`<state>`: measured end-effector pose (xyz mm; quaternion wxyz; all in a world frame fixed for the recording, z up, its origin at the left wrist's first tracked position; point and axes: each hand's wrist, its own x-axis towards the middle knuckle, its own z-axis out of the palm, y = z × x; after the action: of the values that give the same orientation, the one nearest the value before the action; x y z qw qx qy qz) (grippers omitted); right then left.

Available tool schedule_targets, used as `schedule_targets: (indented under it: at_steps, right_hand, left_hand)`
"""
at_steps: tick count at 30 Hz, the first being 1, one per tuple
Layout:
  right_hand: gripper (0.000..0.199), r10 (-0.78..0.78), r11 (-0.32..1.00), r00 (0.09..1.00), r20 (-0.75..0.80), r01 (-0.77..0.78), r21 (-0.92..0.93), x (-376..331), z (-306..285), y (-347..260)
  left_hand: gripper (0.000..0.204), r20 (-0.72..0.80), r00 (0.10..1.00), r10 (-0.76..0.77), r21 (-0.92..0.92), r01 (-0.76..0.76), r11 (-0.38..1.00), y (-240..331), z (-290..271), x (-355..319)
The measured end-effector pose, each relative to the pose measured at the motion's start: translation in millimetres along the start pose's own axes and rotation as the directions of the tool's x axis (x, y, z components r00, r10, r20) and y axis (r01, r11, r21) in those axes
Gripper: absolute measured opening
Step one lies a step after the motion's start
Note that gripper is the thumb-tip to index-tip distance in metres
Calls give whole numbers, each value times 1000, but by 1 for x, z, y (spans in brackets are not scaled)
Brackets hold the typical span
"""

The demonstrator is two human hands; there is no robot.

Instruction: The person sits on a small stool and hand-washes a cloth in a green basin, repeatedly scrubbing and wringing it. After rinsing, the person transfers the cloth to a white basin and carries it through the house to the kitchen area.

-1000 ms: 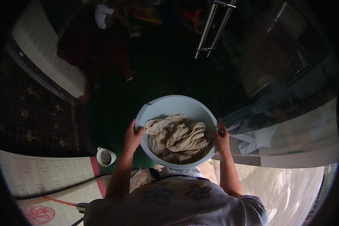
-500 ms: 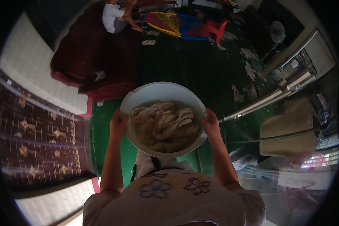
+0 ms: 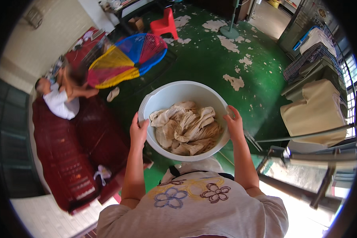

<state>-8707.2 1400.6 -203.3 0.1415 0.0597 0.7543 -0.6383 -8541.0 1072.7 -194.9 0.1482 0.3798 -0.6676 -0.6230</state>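
Held out before my body is a pale grey plastic basin (image 3: 168, 90). A crumpled heap of beige cloth (image 3: 186, 127) fills its bottom and looks damp. My left hand (image 3: 139, 131) is closed on the left rim, thumb inside. On the opposite rim my right hand (image 3: 235, 123) grips in the same way. The undersides of both hands' grip are partly hidden by the basin wall.
A dark red sofa (image 3: 63, 154) stands at left, with a person in a white shirt (image 3: 61, 101) seated on it. Beyond are a round multicoloured woven chair (image 3: 127, 61), a red plastic chair (image 3: 164, 24) and a fan stand (image 3: 229, 31). Cloths (image 3: 313, 113) hang at right.
My view has turned to the right, so the sofa and person now lie farther left and the colourful chair shows fully. The basin stays in both hands. The picture is brighter.
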Motion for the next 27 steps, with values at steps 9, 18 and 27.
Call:
schedule_targets:
  at_steps: [9,18,27]
  right_hand:
    - [53,9,999,984,-176,0,53,204,15,-61]
    - [58,35,999,899,-437,-18,41,405,-92,-56]
    - [58,226,967,661,-715,-64,247,566,-281,-76]
  left_hand:
    - [58,188,980,57,21,-62,998,88,132,238]
    - [57,458,872,176,116,-254,960,122,406,431]
    - [56,768,597,232,19,-383,923,213,798,511]
